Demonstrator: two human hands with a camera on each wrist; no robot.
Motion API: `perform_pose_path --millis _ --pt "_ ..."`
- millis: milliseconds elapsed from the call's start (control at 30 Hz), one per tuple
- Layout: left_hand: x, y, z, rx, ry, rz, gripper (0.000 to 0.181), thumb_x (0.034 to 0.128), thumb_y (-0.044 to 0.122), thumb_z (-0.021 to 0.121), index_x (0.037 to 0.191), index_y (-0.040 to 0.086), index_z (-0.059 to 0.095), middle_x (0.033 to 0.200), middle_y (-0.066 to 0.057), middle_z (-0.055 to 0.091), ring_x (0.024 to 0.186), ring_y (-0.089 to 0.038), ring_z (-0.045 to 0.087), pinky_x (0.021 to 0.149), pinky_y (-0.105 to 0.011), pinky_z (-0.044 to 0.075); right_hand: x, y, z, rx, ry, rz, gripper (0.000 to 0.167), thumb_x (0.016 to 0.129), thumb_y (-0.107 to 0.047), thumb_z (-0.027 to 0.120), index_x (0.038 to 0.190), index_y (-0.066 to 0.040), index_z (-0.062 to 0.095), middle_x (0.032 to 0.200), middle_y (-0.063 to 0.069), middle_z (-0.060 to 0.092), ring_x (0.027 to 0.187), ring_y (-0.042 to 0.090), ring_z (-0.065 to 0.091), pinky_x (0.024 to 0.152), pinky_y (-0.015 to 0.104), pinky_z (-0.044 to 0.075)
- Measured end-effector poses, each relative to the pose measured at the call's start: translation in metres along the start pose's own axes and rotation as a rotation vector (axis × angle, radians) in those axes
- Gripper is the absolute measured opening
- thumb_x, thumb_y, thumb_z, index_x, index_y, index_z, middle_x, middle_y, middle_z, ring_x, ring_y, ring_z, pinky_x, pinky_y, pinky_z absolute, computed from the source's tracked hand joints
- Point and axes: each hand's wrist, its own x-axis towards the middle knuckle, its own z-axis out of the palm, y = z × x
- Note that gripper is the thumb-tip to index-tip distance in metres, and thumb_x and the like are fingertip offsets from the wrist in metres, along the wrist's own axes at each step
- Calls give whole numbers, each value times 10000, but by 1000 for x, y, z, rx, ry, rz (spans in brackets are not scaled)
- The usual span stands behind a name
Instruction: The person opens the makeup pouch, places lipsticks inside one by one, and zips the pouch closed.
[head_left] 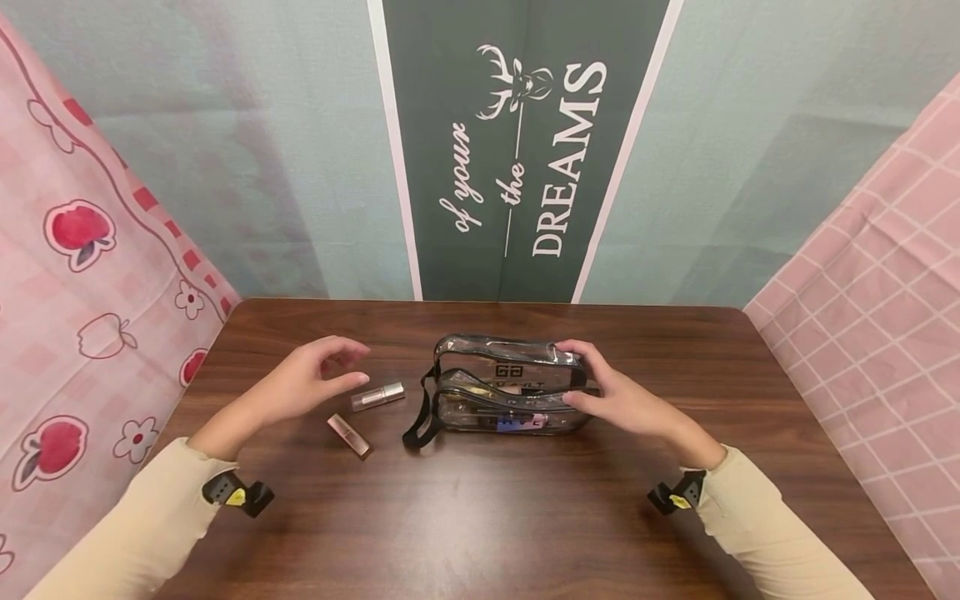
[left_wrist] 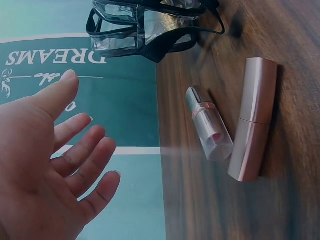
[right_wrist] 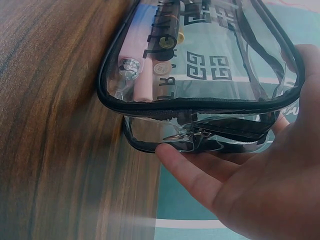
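Observation:
A clear zip cosmetic bag (head_left: 510,375) with black trim and a black strap stands on the table in the head view. My right hand (head_left: 630,402) grips its right end, thumb on the near side and fingers over the top. Inside it, the right wrist view shows a pink tube (right_wrist: 143,82) and a black tube (right_wrist: 167,32). My left hand (head_left: 307,379) hovers holding nothing, fingers loosely bent, left of the bag. Beside it on the table lie a clear tube with a silver cap (head_left: 378,397) and a rose-gold lipstick tube (head_left: 349,437).
The brown wooden table (head_left: 465,517) ends at a printed curtain (head_left: 337,150) at the back. Pink patterned cloths (head_left: 90,317) hang at both sides. A black strap loop (head_left: 422,429) lies at the bag's left end.

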Motion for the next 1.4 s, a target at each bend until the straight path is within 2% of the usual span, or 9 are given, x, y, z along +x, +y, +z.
perform_pose_path --millis 200,367,567,800,1133,1400 --pt "-5 -6 3 0 2 -6 347 898 110 788 1220 31 684 1092 -69 691 980 -264 647 817 -434 519 0 0 -1 -4 0 15 672 1008 -130 644 1540 -194 240 1381 242 479 1240 422 499 984 467 451" --pt "-8 -11 6 -3 -7 -31 342 903 123 786 1217 36 684 1105 -75 693 981 -233 641 826 -458 514 0 0 -1 -1 -4 18 673 1008 -130 642 1542 -192 236 1379 247 476 1234 424 503 966 426 463" --pt "-12 -18 9 -26 -15 -61 342 913 137 779 1225 42 678 1114 -124 690 987 -245 638 828 -420 509 0 1 -1 9 -10 17 672 1012 -129 637 1545 -196 233 1383 251 468 1234 430 496 964 441 462" --pt "-16 -26 19 -76 -24 -59 353 905 122 784 1212 -11 670 1106 -173 688 989 -304 648 814 -382 530 -1 0 -1 11 -7 10 670 1011 -119 636 1543 -190 234 1376 254 473 1231 432 496 966 435 460" --pt "-15 -36 29 -37 -81 -82 400 897 162 800 1214 -37 658 1155 -183 672 1016 -326 631 886 -475 508 -1 -3 -2 4 -9 26 669 1014 -134 633 1547 -172 230 1395 245 467 1249 427 491 980 490 443" --pt "-11 -43 33 -25 -168 -153 429 888 221 813 1191 -39 656 1085 -133 675 980 -274 638 860 -475 508 0 -4 -1 2 -9 26 668 1015 -134 631 1545 -149 226 1395 261 457 1258 446 477 990 562 417"
